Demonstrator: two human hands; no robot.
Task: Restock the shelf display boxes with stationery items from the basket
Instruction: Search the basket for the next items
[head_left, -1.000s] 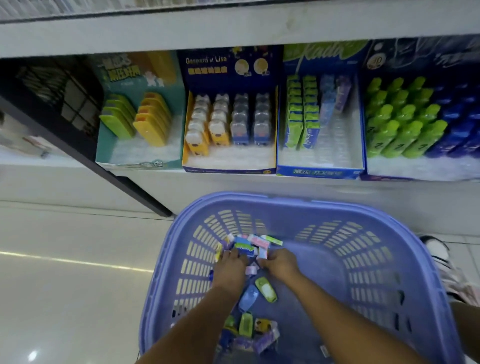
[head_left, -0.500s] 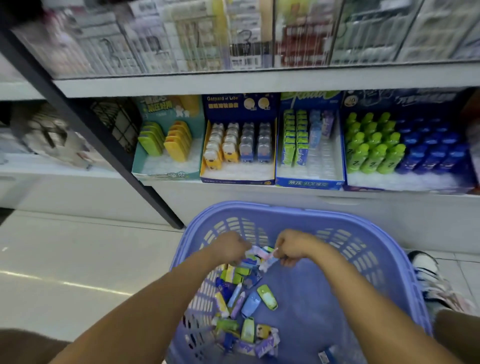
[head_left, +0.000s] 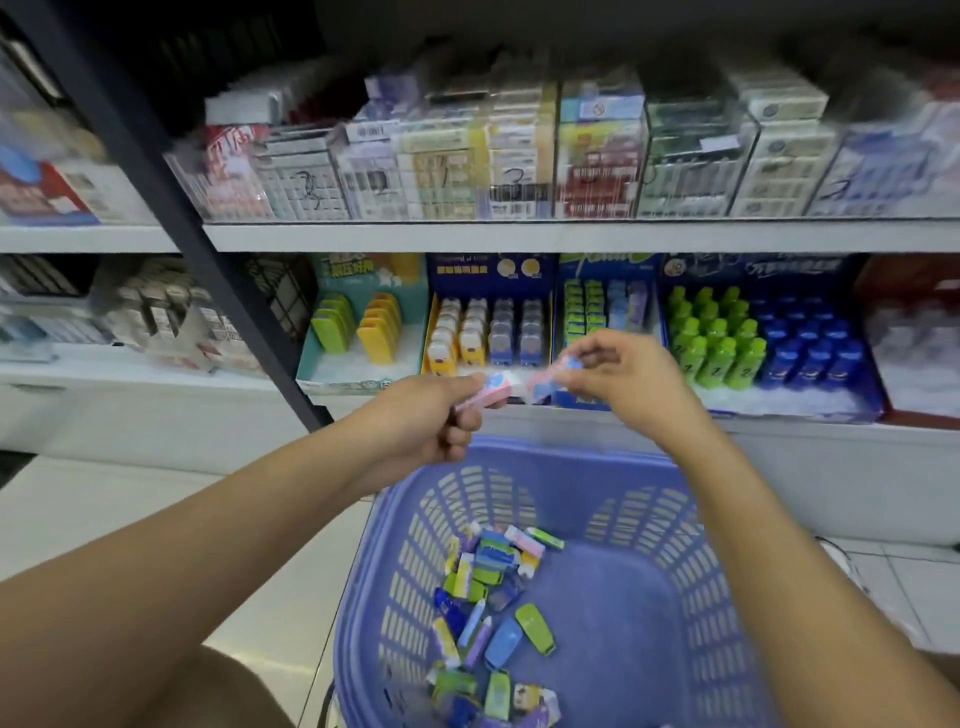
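Note:
The purple plastic basket (head_left: 691, 525) stands on the floor below the shelf, with several small wrapped stationery packs (head_left: 493, 613) lying in its left half. My left hand (head_left: 431, 415) is raised above the basket rim and grips a pink and blue pack (head_left: 493, 388). My right hand (head_left: 618, 371) pinches another pink and blue pack (head_left: 553, 375) just to the right of it. Both hands are in front of the blue display box (head_left: 605, 312), which holds green and blue packs at its back.
On the same shelf stand a teal box (head_left: 358, 325) of green and yellow items, a dark blue box (head_left: 488, 325) of small cases, and a box of green and blue bottles (head_left: 763, 343). A dark diagonal post (head_left: 208, 270) crosses the left. Packed boxes fill the upper shelf (head_left: 519, 236).
Both hands rose out of the basket to shelf height, each with a pink and blue pack. The view tilted upward, so the upper shelf now shows.

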